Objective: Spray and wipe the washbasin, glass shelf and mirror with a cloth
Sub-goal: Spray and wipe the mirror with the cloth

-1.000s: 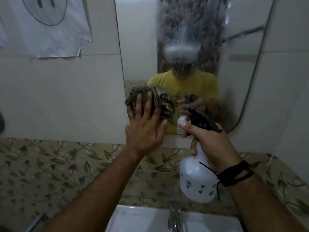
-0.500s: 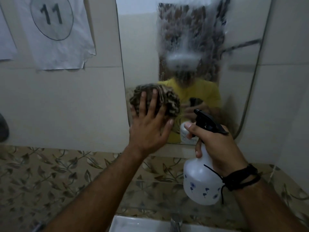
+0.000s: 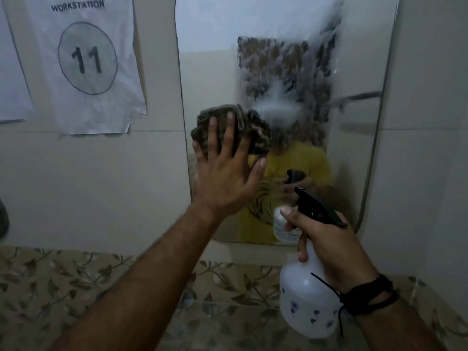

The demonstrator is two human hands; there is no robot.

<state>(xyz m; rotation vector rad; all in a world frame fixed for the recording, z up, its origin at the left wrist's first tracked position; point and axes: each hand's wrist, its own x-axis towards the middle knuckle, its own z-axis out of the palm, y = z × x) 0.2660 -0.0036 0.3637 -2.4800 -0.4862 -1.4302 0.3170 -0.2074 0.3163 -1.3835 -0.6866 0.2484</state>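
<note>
The mirror [image 3: 354, 59], a tall glass sheet with rounded corners fixed on the cream tiled wall [image 3: 76, 186], is the surface that we work on now. In the head view, our only view, the left hand [image 3: 222, 181] is spread flat, fingers apart, and presses a crumpled grey-brown cloth [image 3: 253, 130] against the glass near the mirror's left edge, about at half height. The wet, streaked patch of spray [image 3: 283, 72] lies up and to the right of this hand, toward the mirror's upper middle. We judge that the next wipe must travel that way, and the left hand is the nearer one. The patch runs longer from top to bottom than from side to side. The right hand [image 3: 334, 247] is closed around the neck of a white plastic spray bottle with a black trigger head [image 3: 306, 307]. It holds it upright below the mirror's lower right corner, apart from the glass. Whether liquid remains inside, we cannot tell. A white paper sign [image 3: 86, 59] hangs left of the mirror.
</note>
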